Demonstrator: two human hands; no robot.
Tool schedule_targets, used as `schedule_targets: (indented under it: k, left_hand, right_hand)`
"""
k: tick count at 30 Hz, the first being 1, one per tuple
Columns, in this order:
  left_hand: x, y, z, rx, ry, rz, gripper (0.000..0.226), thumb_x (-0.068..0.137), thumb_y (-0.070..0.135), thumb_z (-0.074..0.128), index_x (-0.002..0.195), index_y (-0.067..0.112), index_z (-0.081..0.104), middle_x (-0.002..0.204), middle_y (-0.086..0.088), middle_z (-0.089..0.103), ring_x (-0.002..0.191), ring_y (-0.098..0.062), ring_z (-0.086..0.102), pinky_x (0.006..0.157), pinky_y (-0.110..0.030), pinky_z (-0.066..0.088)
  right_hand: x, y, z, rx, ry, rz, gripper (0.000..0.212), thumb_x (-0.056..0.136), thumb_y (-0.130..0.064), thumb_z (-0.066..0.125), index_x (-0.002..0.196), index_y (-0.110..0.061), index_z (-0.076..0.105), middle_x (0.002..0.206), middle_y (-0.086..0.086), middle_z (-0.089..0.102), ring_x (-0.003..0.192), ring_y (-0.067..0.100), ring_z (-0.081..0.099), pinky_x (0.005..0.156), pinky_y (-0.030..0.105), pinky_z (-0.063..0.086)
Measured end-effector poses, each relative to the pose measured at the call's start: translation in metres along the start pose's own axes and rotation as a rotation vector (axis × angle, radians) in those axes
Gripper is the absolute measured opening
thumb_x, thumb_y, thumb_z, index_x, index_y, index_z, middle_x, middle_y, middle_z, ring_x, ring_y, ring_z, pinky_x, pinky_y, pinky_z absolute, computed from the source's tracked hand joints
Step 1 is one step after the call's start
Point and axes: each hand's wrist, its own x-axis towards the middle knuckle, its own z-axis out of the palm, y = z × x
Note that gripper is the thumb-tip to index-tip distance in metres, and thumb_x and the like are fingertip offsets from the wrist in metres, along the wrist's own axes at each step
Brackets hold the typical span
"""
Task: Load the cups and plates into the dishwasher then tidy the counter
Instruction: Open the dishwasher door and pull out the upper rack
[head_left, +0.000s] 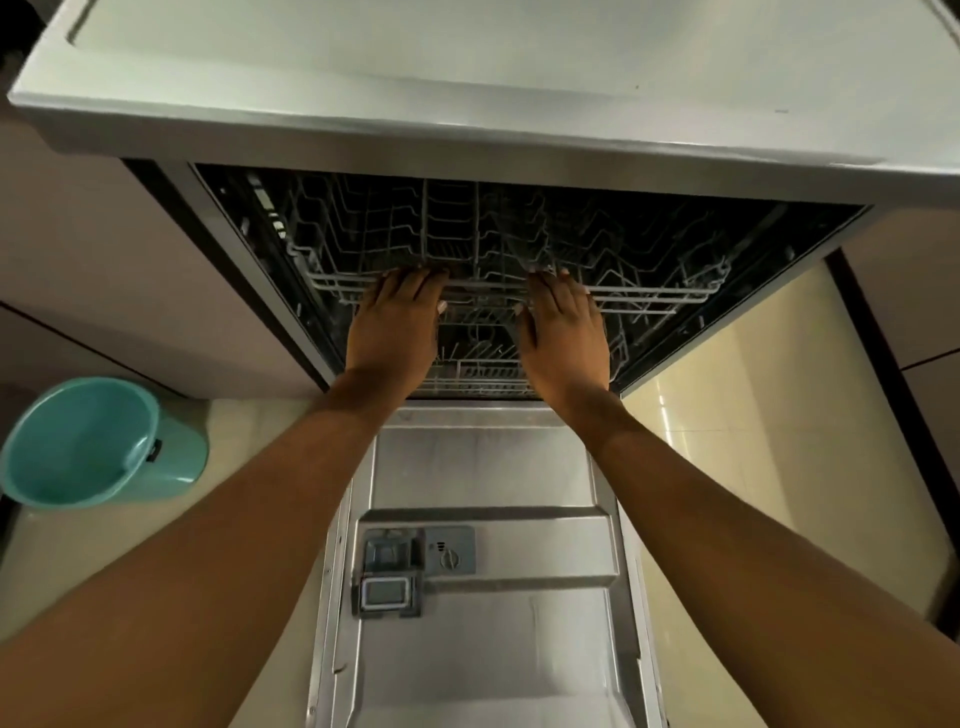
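Reaching out over the lowered dishwasher door (483, 649), both bare forearms stretch away from the body. The door lies flat below and nearer than the hands, and its detergent dispenser (387, 577) sits under the left forearm. Out to the left of the left arm, a teal bucket (78, 441) stands on the floor, well apart from the machine.

The left hand (397, 322) and right hand (566, 338) lie side by side, near each other but not touching. Their fingers are fairly straight, the thumbs point inward, and the fingertips (415, 273) rest on the front rail of the upper rack (649, 296). Neither hand holds anything loose (whether the tips hook under the wire I cannot tell). The lower rack (478, 371) shows under the palms, deeper in the tub. Both racks look bare of dishes as far as the dim tub lets me see.

Beyond and above the hands runs the pale counter (467, 78). No cups or plates show anywhere in view, so they must lie outside it.

My judgement is that the step in hand is getting the machine ready, with the upper rack being positioned before any loading. The next move seems to call for an even pull with both hands so the rack rolls straight on its runners. After that comes a turn toward wherever the crockery waits, with cups likely going on this upper level.
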Motion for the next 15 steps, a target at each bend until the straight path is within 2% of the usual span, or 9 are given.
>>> schedule_targets:
  k: [4, 8, 15]
  left_hand:
    - [0.003, 0.008, 0.000, -0.061, 0.078, -0.062, 0.025, 0.091, 0.009, 0.054, 0.113, 0.012, 0.064, 0.108, -0.010, 0.065, 0.100, -0.036, 0.057, 0.085, -0.045, 0.047]
    - [0.005, 0.016, -0.005, -0.124, 0.032, -0.106, 0.022, 0.093, 0.009, 0.051, 0.108, 0.013, 0.065, 0.107, -0.010, 0.066, 0.100, -0.036, 0.058, 0.079, -0.045, 0.051]
    - [-0.042, 0.031, -0.022, -0.165, -0.005, -0.156, 0.022, 0.086, 0.004, 0.060, 0.103, 0.016, 0.069, 0.101, -0.009, 0.068, 0.095, -0.034, 0.062, 0.069, -0.040, 0.050]
  right_hand:
    - [0.008, 0.003, 0.001, 0.010, 0.039, 0.018, 0.033, 0.100, -0.025, 0.043, 0.127, -0.014, 0.059, 0.123, 0.008, 0.059, 0.117, 0.030, 0.050, 0.106, 0.046, 0.038]
    - [0.007, 0.005, -0.001, 0.066, 0.039, 0.067, 0.029, 0.100, -0.025, 0.043, 0.118, -0.015, 0.064, 0.119, 0.006, 0.062, 0.113, 0.030, 0.052, 0.101, 0.048, 0.041]
    - [-0.041, 0.000, -0.015, 0.110, 0.076, 0.056, 0.018, 0.097, -0.015, 0.051, 0.101, -0.014, 0.069, 0.104, 0.003, 0.066, 0.097, 0.025, 0.053, 0.085, 0.039, 0.047]
